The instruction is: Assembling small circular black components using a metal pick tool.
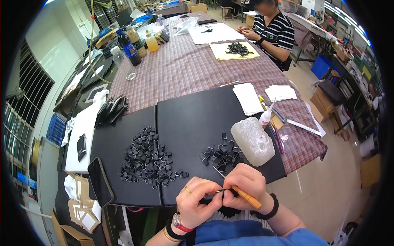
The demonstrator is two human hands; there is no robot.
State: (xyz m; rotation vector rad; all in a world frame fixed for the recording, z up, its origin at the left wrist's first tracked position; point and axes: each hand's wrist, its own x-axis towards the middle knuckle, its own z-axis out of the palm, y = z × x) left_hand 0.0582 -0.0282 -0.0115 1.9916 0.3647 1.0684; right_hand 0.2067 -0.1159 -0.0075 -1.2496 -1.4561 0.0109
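My left hand is closed in a pinch on a small black piece, mostly covered by the fingers. Against it, fingertips nearly touching, my right hand is closed around a wooden-handled awl; its thin metal shaft sticks out on the far side. The right fingertips also seem to pinch the black piece's other end. Just beyond the hands lies a small heap of black tabs. Further left spreads a larger pile of black tabs with metal D-rings.
A cloudy white block and a white glue bottle stand at the right. A phone lies at the left edge of the black boards. White cards and bottles sit further off. A person works across the table.
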